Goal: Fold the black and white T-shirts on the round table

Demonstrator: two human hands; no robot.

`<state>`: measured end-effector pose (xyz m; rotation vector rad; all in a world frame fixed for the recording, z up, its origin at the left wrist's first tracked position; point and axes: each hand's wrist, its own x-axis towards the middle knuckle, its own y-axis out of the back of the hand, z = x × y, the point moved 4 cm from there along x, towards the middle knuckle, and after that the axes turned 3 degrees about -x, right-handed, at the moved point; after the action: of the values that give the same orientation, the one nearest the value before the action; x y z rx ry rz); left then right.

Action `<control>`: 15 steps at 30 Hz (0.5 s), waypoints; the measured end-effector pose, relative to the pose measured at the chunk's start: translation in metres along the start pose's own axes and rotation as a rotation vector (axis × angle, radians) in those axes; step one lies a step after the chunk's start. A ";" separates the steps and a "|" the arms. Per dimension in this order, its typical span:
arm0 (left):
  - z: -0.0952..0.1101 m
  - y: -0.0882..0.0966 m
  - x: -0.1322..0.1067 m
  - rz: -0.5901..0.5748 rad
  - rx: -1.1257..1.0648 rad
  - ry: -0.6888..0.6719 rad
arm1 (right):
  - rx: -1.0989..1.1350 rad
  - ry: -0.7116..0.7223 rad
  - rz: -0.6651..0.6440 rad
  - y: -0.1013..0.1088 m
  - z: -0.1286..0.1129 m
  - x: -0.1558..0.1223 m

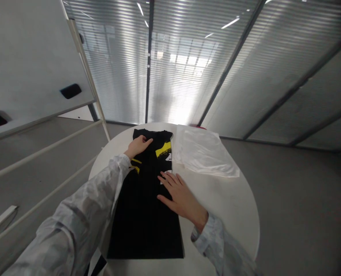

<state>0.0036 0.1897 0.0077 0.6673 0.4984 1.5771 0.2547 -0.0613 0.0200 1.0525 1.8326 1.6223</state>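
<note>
A black shirt (147, 222) with yellow and white markings lies folded into a long strip on the round white table (216, 199). Its narrower upper part points away from me. My left hand (138, 146) rests on the left side of that upper part, the thumb stretched out to the right and the other fingers partly hidden behind it. Over the right edge, about halfway down, my right hand (180, 194) is spread palm down, fingers apart, covering part of a white print. Neither hand visibly grips the cloth.
Flat white, thin sheet-like material (206, 151) lies on the table's far right, beside the shirt. A whiteboard (35, 57) on a pale metal frame (43, 161) stands to the left. Behind the table runs a glass partition (182, 76) with blinds.
</note>
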 end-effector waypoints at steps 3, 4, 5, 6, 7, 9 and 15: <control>-0.001 -0.006 0.030 -0.011 -0.073 0.087 | 0.008 0.003 0.015 0.002 0.000 0.000; -0.001 -0.008 0.038 -0.005 -0.093 0.098 | 0.012 0.005 0.021 0.002 0.000 0.000; -0.001 -0.009 0.044 0.009 -0.107 0.101 | 0.016 0.005 0.027 0.003 0.000 0.000; 0.000 -0.011 0.048 0.032 -0.120 0.098 | 0.019 0.004 0.030 0.004 0.000 0.000; 0.000 -0.012 0.052 0.058 -0.138 0.094 | 0.023 0.001 0.031 0.004 0.000 0.000; 0.004 -0.015 0.057 0.104 -0.184 0.070 | 0.030 -0.006 0.029 0.005 0.001 0.000; 0.020 -0.017 0.072 0.212 -0.314 -0.019 | 0.053 -0.021 0.034 0.008 0.003 0.002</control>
<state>0.0267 0.2615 0.0201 0.5054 0.1621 1.7981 0.2575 -0.0581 0.0272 1.1252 1.8631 1.5844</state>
